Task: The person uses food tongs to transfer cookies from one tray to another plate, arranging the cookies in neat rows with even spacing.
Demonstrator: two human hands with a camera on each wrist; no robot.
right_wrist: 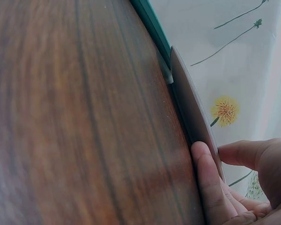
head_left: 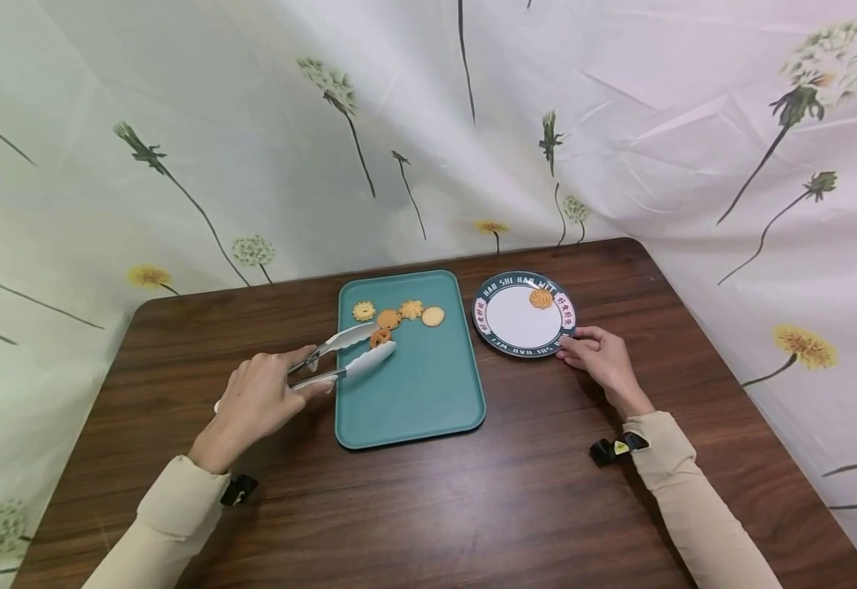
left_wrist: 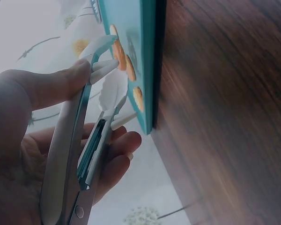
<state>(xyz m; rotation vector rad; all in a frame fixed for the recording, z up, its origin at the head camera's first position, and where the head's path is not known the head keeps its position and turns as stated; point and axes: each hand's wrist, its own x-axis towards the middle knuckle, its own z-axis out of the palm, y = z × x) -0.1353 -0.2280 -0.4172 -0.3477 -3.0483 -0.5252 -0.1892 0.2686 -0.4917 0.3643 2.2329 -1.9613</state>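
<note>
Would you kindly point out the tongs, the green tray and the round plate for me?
Tongs [head_left: 361, 365]: head view, on the white tip of the nearer arm.
Green tray [head_left: 410, 388]: head view, on bare floor toward the near end.
Round plate [head_left: 520, 321]: head view, on its bare white centre.

Hand [left_wrist: 28, 161] holding tongs [left_wrist: 64, 150], cookies [left_wrist: 130, 68], teal tray [left_wrist: 150, 56]

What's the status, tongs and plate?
Left grip on tongs, tips apart near pretzel. Right grip pinches plate by edge, one cookie aboard. Possible snag: round cookie beside pretzel.
</note>
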